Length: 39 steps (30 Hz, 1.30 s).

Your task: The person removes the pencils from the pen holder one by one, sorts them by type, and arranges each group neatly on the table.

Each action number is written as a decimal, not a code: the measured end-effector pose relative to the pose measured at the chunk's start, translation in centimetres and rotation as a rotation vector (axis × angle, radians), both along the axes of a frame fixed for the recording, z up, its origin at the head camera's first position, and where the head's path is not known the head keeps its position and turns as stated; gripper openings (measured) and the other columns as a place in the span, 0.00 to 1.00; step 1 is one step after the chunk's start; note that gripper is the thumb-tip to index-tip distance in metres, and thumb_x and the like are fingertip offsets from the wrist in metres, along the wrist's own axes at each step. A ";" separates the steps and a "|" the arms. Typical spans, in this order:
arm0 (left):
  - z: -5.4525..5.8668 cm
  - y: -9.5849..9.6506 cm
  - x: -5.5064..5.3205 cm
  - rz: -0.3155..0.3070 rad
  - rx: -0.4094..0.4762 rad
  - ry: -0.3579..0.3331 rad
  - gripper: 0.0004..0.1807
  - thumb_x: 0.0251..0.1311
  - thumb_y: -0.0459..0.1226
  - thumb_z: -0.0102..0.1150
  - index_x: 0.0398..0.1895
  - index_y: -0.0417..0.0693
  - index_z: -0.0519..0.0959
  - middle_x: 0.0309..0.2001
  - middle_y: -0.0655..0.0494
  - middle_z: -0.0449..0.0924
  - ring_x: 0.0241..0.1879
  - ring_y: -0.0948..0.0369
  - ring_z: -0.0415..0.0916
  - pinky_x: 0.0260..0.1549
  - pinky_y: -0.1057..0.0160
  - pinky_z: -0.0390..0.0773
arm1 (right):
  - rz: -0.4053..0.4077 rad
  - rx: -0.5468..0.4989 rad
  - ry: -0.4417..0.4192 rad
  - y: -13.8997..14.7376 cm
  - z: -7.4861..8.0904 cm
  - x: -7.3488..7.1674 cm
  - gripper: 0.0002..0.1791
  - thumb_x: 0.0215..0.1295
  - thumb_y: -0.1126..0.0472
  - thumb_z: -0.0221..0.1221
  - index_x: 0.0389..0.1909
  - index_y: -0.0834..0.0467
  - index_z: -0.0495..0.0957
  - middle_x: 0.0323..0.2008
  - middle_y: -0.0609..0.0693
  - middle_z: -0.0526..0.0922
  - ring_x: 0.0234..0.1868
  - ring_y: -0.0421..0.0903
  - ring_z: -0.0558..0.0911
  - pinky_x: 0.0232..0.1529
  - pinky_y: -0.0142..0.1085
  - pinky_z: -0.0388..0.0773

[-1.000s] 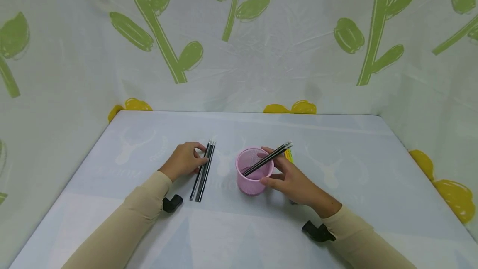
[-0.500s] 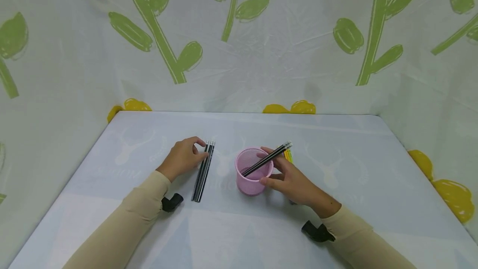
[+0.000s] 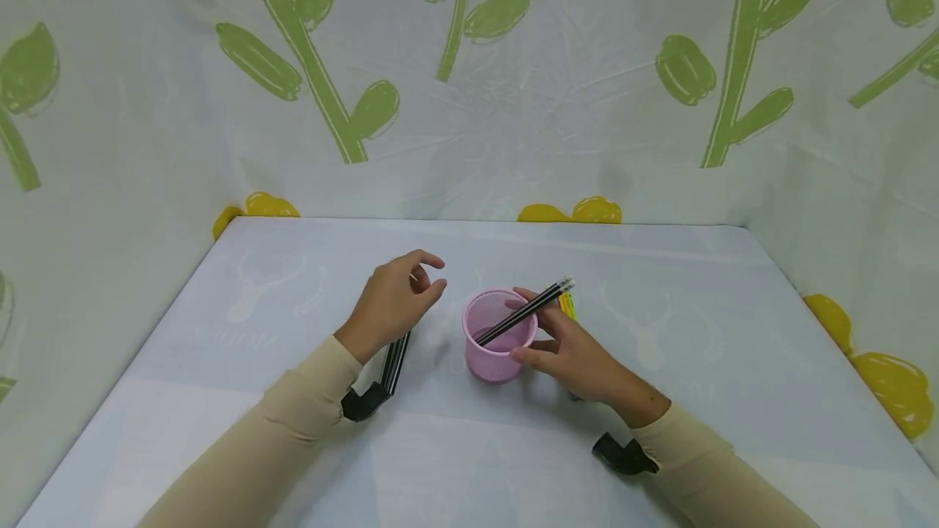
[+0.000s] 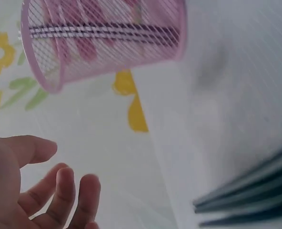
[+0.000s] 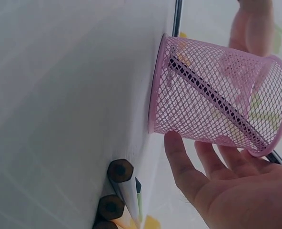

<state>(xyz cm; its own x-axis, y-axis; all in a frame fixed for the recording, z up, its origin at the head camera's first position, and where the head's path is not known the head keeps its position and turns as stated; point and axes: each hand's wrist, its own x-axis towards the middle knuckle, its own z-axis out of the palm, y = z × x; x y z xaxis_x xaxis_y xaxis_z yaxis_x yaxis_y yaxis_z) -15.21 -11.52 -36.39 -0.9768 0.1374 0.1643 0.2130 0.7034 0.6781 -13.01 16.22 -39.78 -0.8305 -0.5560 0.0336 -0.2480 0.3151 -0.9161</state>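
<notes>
A pink mesh pencil cup (image 3: 493, 367) stands upright on the table, with black pencils (image 3: 524, 314) leaning out over its right rim. My right hand (image 3: 587, 357) holds the cup from the right, thumb in front and fingers behind; the right wrist view shows those fingers against the mesh (image 5: 203, 86). Left of the cup, my left hand (image 3: 396, 296) is raised with loosely bent fingers and nothing between them. Below it, several black pencils (image 3: 394, 363) lie side by side on the table, their upper part hidden by that hand.
Beside the right hand lie more pencils with yellow and green showing (image 3: 567, 305), mostly covered by the hand; their hexagonal ends (image 5: 120, 171) appear in the right wrist view. A white patterned curtain (image 3: 557, 137) stands behind the table (image 3: 697, 283).
My left hand first gathered the black pencils on the table closer together, then let go and moved up and right towards the cup. The right hand and the cup have stayed put.
</notes>
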 end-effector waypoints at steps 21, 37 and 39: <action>0.4 5.9 0.0 -0.297 0.169 0.213 0.13 0.66 0.39 0.63 0.52 0.50 0.81 0.44 0.57 0.82 0.47 0.62 0.78 0.49 0.58 0.79 | 0.000 -0.025 -0.038 0.1 -0.3 0.0 0.41 0.66 0.56 0.66 0.75 0.57 0.57 0.76 0.55 0.60 0.75 0.59 0.63 0.62 0.50 0.76; -0.9 8.5 -0.9 -0.405 0.167 0.279 0.13 0.64 0.38 0.64 0.50 0.47 0.84 0.47 0.56 0.86 0.49 0.60 0.80 0.55 0.54 0.78 | 0.030 -0.044 -0.059 0.1 0.0 0.1 0.43 0.68 0.57 0.64 0.78 0.57 0.51 0.78 0.52 0.54 0.76 0.57 0.61 0.64 0.48 0.75; -0.9 8.5 -0.9 -0.402 0.145 0.300 0.13 0.62 0.38 0.66 0.49 0.48 0.84 0.47 0.56 0.87 0.49 0.60 0.80 0.55 0.53 0.77 | 0.029 -0.041 -0.052 0.1 0.0 0.1 0.43 0.68 0.57 0.64 0.78 0.57 0.51 0.78 0.52 0.55 0.76 0.57 0.62 0.63 0.45 0.76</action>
